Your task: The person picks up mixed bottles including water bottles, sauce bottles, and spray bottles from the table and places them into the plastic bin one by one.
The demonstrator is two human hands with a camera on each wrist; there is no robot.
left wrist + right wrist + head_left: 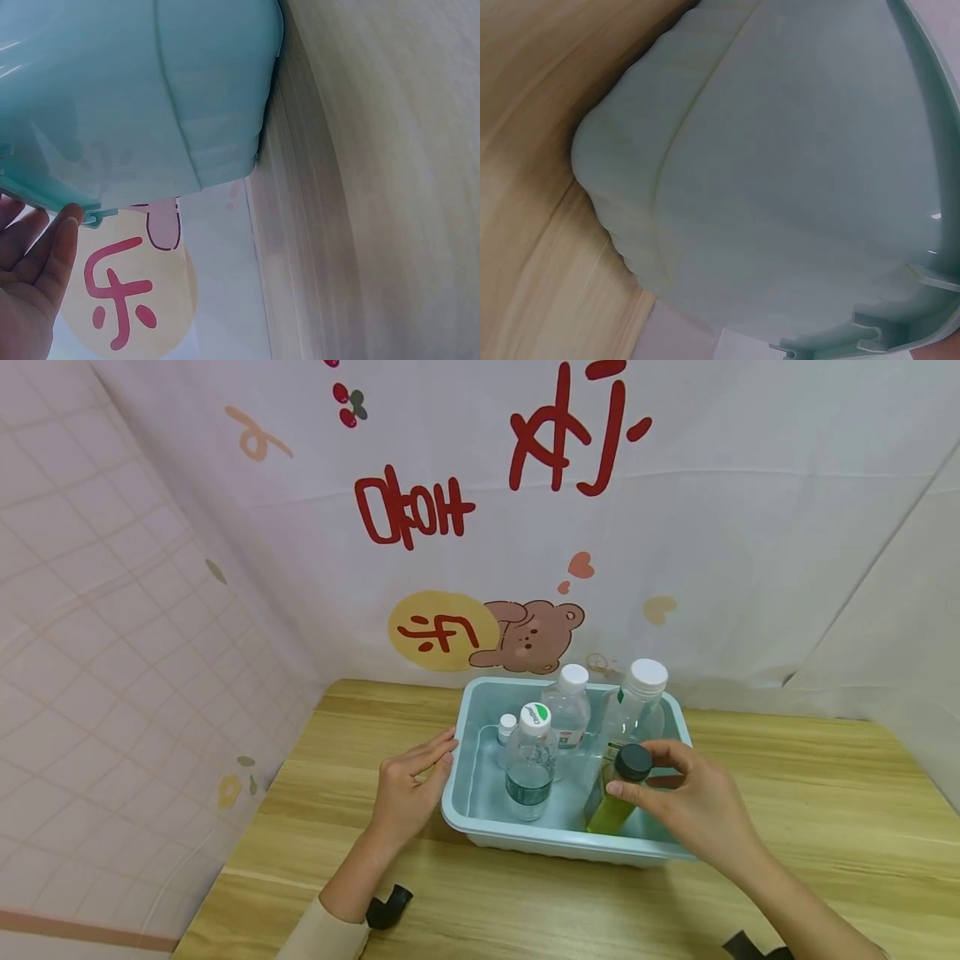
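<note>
A light blue plastic bin stands on the wooden table. My right hand reaches over its right front part and pinches a small bottle of yellow-green liquid by its black cap, between thumb and fingers. The bottle is upright, slightly tilted, inside the bin. At the left rim, my left hand rests with fairly straight fingers touching the edge; the left wrist view shows its fingertips there. The right wrist view shows the bin's outer wall; the right fingers are hidden.
In the bin stand a clear bottle with a green-and-white cap, a white-capped clear bottle, a larger clear bottle and a small white-capped bottle. A printed cloth hangs behind the table.
</note>
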